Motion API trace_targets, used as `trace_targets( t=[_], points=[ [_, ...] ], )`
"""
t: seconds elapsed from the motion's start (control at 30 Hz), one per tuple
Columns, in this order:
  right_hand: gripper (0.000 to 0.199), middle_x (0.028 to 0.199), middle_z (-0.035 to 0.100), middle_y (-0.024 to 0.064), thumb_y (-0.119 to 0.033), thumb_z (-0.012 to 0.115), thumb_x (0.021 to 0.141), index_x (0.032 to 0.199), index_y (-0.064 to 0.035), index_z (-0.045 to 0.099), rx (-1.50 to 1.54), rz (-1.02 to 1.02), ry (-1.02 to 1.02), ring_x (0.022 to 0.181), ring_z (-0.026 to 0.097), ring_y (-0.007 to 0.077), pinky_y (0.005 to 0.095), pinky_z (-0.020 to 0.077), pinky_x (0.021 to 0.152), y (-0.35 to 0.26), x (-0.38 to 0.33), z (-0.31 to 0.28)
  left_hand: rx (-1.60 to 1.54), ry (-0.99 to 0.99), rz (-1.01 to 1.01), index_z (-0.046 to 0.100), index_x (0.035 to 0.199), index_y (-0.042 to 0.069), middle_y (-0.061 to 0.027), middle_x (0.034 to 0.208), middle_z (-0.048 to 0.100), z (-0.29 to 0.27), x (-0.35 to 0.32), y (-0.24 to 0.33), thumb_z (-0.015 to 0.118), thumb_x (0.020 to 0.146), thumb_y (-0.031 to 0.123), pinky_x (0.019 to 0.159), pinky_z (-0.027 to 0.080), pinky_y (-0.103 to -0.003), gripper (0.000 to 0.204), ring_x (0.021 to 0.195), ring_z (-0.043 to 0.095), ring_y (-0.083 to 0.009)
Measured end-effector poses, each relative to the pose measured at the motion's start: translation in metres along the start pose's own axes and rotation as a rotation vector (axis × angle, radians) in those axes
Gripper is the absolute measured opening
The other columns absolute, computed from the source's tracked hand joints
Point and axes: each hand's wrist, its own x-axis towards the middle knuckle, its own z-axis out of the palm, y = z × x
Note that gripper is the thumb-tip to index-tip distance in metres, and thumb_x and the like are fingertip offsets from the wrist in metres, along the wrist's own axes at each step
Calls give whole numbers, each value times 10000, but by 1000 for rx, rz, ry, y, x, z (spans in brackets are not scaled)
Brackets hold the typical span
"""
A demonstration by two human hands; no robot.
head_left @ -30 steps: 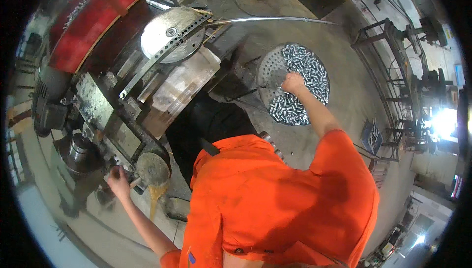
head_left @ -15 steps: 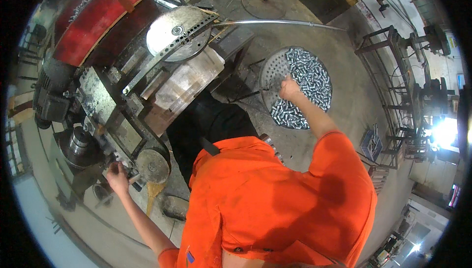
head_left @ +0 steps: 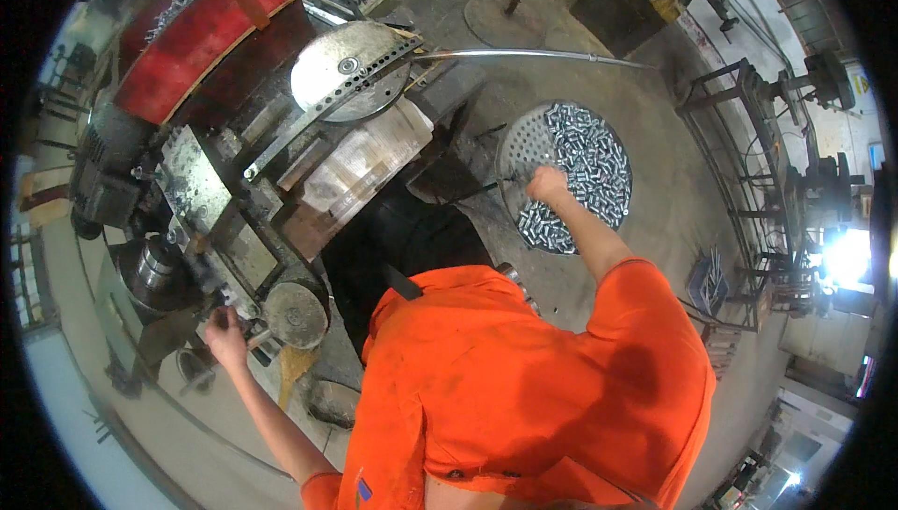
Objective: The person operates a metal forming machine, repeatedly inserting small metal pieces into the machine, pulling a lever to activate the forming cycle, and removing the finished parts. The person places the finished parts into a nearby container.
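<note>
Your right hand [head_left: 547,183] overlies the left edge of the metal cylinders [head_left: 591,150] on the round tray [head_left: 524,143], floor [head_left: 659,183] surrounding it. Your left hand [head_left: 225,338] is near the grey disc [head_left: 296,315]. Neither grip is discernible.

We've got loads of small, shiny, cyl. metal pcs [head_left: 591,166] lying loose at mixed angles, crowded over the R side of a round, grey, perf. surface [head_left: 521,142] w/ holes showing at L, plus a short, pale rod [head_left: 259,339], slightly tilted, at lower L.
</note>
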Motion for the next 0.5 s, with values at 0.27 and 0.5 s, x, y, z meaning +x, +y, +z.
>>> trace_targets(
  t=[0.27, 0.5],
  points=[
    [173, 874, 649, 156, -182, 652, 608, 756, -101, 692, 111, -918, 670, 937, 594, 298, 322, 483, 809, 13, 14, -11, -463, -81, -7, 601, 913, -22, -19, 671, 564, -16, -6, 23, 579, 875, 135, 530, 404, -224, 163, 579, 506, -76],
    [395, 1104, 538, 175, -173, 651, 537, 905, -31, 672, 803, -1271, 338, 1025, 525, 332, 369, 448, 856, -180, -118, -141, -512, -35, 156, 603, 982, -51, -54, 765, 628, -34, -26, 142, 578, 878, 126, 627, 464, -232, 207, 694, 587, -93]
  ],
)
